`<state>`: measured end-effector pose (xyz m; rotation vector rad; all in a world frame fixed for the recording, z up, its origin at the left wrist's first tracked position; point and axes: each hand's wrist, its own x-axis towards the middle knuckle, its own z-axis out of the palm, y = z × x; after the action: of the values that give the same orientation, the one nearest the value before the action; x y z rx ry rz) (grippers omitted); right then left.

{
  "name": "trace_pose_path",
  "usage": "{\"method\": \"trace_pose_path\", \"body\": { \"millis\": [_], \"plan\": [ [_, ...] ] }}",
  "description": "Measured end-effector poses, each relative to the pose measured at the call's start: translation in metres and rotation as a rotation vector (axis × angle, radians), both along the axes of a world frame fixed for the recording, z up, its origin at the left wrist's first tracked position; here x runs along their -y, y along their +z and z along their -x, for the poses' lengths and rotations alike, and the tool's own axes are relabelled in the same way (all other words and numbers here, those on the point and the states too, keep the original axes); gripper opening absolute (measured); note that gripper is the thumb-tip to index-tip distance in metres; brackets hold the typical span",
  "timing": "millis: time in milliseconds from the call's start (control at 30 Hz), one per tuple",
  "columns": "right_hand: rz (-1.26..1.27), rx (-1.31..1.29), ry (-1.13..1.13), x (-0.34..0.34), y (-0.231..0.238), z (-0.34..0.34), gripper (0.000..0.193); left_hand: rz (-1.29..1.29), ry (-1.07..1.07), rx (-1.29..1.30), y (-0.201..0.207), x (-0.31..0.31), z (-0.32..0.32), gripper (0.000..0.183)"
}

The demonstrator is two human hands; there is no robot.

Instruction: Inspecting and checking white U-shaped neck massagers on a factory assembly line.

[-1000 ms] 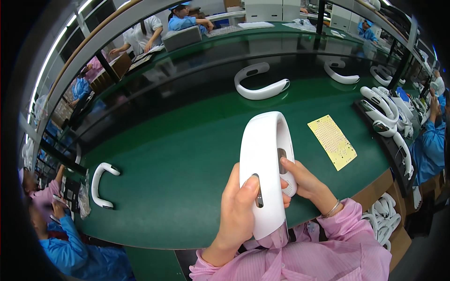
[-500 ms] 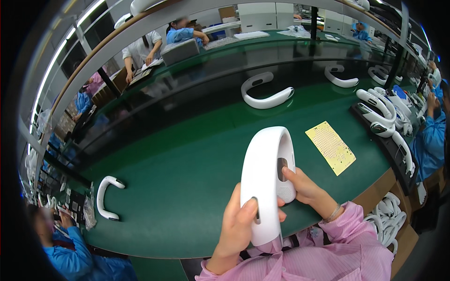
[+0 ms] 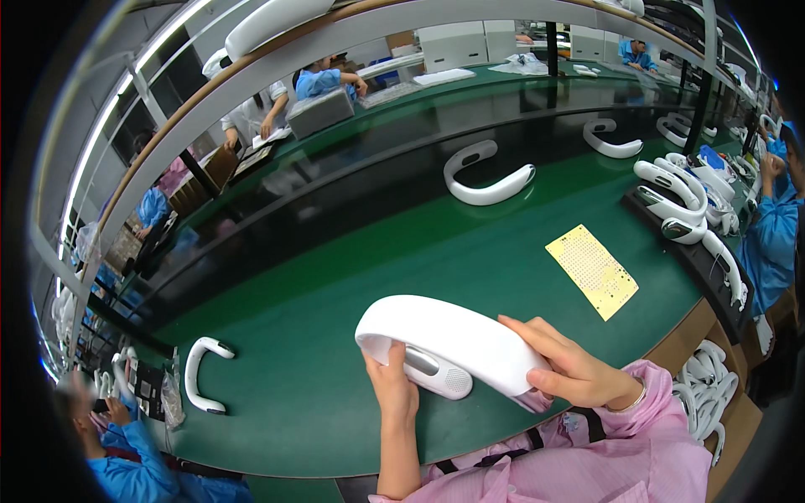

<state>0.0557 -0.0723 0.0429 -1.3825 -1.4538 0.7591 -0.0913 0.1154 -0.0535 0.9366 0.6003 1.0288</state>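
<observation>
I hold a white U-shaped neck-fan housing (image 3: 453, 339) lying sideways over the near edge of the green belt (image 3: 335, 277). My left hand (image 3: 394, 387) grips its lower left end from below, thumb beside a grey oval panel and a speckled grille. My right hand (image 3: 570, 369) wraps the right end, fingers on top. Both sleeves are pink.
A yellow perforated sheet (image 3: 592, 270) lies on the belt to the right. More white U-shaped housings rest at far centre (image 3: 486, 173), far right (image 3: 610, 138) and near left (image 3: 201, 373). A black tray (image 3: 696, 251) at right carries several. People in blue sit around.
The housing has turned from standing upright to lying sideways, its curved end now pointing left. My left hand slid to its lower left end; my right hand stays on the other end.
</observation>
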Motion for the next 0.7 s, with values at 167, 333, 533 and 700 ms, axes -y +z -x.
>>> {"method": "trace_pose_path", "body": {
  "millis": [167, 333, 533, 700],
  "plan": [
    [0.070, -0.165, 0.178, -0.011, 0.014, 0.005, 0.063, 0.197, -0.189, 0.002, -0.036, -0.007, 0.000, 0.044],
    [0.032, -0.594, 0.185, -0.024, 0.021, 0.018, 0.061, 0.285, -0.419, 0.152, -0.044, -0.001, -0.010, 0.033],
    [-0.044, -0.454, 0.114, -0.034, 0.023, 0.019, 0.053, 0.174, -0.463, 0.109, -0.015, 0.010, -0.014, 0.034],
    [-0.575, 0.623, -0.332, -0.052, 0.016, -0.004, 0.054, 0.184, -0.442, -0.256, 0.002, 0.015, -0.003, 0.048]
  ]
}}
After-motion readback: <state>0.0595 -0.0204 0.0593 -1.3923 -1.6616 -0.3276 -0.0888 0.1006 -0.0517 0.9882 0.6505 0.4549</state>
